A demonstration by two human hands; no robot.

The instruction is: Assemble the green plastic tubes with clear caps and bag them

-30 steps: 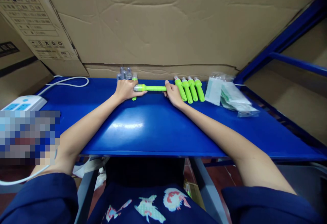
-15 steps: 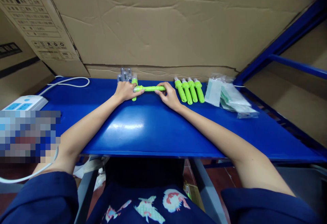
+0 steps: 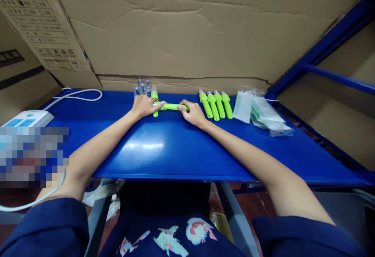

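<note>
A lime-green stick (image 3: 171,106) with a clear end is held level between my two hands over the back of the blue table. My left hand (image 3: 142,105) is closed around its left, clear end, partly hiding it. The fingers and thumb of my right hand (image 3: 193,112) pinch its right end. Behind the left fingers lies a second green stick (image 3: 154,91) with a clear tip, partly covered. Several small clear capped pieces (image 3: 142,88) stand just behind my left hand.
Several matching green sticks (image 3: 215,106) lie side by side to the right. Beyond them are clear plastic packets (image 3: 260,110). A white power strip (image 3: 31,118) with a cord is at the left. Cardboard (image 3: 181,34) walls the back; a blue metal frame (image 3: 325,50) rises at the right.
The right end of the held stick has dipped slightly toward me. My right hand has moved a little lower and its fingers have closed further over that end.
</note>
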